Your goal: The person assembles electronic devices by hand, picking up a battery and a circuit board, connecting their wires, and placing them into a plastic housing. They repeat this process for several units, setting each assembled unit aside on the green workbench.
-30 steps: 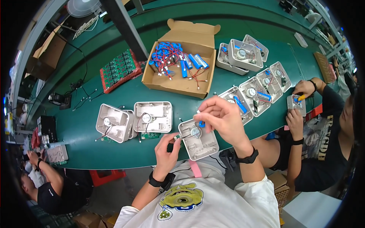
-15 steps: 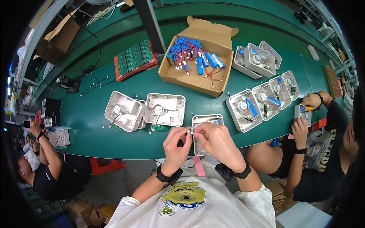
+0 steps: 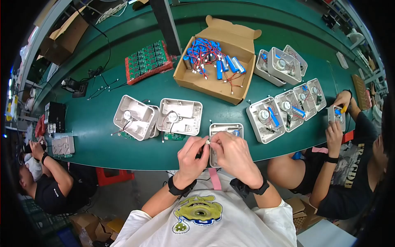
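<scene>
At the table's near edge, my left hand (image 3: 192,158) and my right hand (image 3: 235,155) meet fingertip to fingertip. Both are closed in a pinch on a small whitish connector (image 3: 208,141), whose details are mostly covered by the fingers. Beneath my right hand lies an open light-grey plastic housing (image 3: 225,126), with a bit of a blue battery (image 3: 236,133) showing inside. To the left of my hands, another open housing (image 3: 181,108) holds a round speaker (image 3: 172,117), and a green circuit board (image 3: 174,136) sticks out from under it.
Ahead stands a cardboard box (image 3: 205,87) of blue batteries with red wires. Stacked circuit boards (image 3: 148,61) lie left of it. More housings (image 3: 133,117) sit at left, and several with batteries (image 3: 265,119) at right. Co-workers sit on both sides; one's hand (image 3: 334,133) holds a housing.
My hands stay pinched together at the connector, with slight finger shifts. The view has moved a little. The co-worker at right has shifted their housing; the left one has lowered their hands.
</scene>
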The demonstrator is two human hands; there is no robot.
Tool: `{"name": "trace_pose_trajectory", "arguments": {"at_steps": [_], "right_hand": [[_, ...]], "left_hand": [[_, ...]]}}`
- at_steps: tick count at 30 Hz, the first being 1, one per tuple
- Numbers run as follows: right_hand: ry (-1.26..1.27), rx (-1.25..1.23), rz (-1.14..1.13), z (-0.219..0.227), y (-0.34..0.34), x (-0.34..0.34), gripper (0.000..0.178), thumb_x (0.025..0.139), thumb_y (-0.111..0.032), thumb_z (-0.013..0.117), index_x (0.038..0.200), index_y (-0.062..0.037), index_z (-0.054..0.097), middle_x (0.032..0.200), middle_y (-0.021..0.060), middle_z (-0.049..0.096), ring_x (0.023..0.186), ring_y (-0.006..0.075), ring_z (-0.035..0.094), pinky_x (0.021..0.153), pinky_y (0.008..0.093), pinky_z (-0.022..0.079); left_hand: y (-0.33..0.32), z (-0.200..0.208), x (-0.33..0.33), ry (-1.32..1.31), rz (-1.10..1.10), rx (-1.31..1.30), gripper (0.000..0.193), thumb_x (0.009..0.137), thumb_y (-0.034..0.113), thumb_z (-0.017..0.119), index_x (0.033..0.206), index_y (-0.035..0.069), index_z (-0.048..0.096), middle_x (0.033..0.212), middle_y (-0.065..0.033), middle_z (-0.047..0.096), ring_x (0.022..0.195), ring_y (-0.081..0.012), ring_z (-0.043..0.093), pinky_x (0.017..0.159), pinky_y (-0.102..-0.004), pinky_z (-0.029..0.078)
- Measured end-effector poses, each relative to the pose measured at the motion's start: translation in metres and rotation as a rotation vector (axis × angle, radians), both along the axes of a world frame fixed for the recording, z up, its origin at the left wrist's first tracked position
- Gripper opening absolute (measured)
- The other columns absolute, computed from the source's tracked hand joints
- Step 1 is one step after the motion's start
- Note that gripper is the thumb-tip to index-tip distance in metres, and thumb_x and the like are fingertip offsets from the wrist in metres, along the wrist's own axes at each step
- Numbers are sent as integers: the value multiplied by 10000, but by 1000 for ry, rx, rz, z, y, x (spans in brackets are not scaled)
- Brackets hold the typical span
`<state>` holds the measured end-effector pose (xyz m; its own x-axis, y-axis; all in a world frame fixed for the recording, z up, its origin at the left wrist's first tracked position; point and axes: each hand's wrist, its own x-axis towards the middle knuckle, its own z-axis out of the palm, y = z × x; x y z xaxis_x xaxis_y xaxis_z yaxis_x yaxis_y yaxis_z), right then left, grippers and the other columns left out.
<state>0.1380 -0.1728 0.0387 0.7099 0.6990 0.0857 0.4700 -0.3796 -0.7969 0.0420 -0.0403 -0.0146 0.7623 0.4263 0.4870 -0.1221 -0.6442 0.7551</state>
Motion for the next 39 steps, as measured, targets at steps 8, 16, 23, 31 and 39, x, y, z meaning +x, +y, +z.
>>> {"name": "trace_pose_trajectory", "arguments": {"at_steps": [8,16,23,31,39], "right_hand": [[22,-31,-19,4,5,3,48,904,-24,715,923,15,698,854,199,743,807,420,725,724,484,569],[-6,-127,58,12,2,17,169,888,-50,737,1042,-9,678,881,177,757,805,424,723,705,510,552],[70,-46,137,33,-27,54,359,865,-14,763,1202,-30,639,934,137,772,803,387,722,720,479,538],[-72,125,-110,17,-42,49,383,870,36,747,1230,-37,640,996,115,751,715,323,683,710,439,540],[-130,-14,-174,5,-75,-21,600,822,-72,868,1358,-27,602,1338,166,625,1086,357,634,908,463,555]], "left_hand": [[5,2,0,9,-22,27,286,840,-106,773,1114,-25,751,905,-97,672,608,-182,625,545,-308,521],[16,5,6,-3,-91,66,265,847,-103,773,1102,-33,748,911,-97,667,621,-179,625,557,-306,524],[18,16,8,120,-101,34,237,876,-86,764,1108,-35,751,906,-87,648,628,-158,611,562,-299,516],[23,32,9,293,-85,-129,203,897,-61,767,1100,-43,759,859,-79,664,655,-112,613,587,-258,491],[22,44,10,334,-99,-138,156,911,-11,795,1064,-36,773,760,-46,677,592,-62,568,536,-231,446]]}}
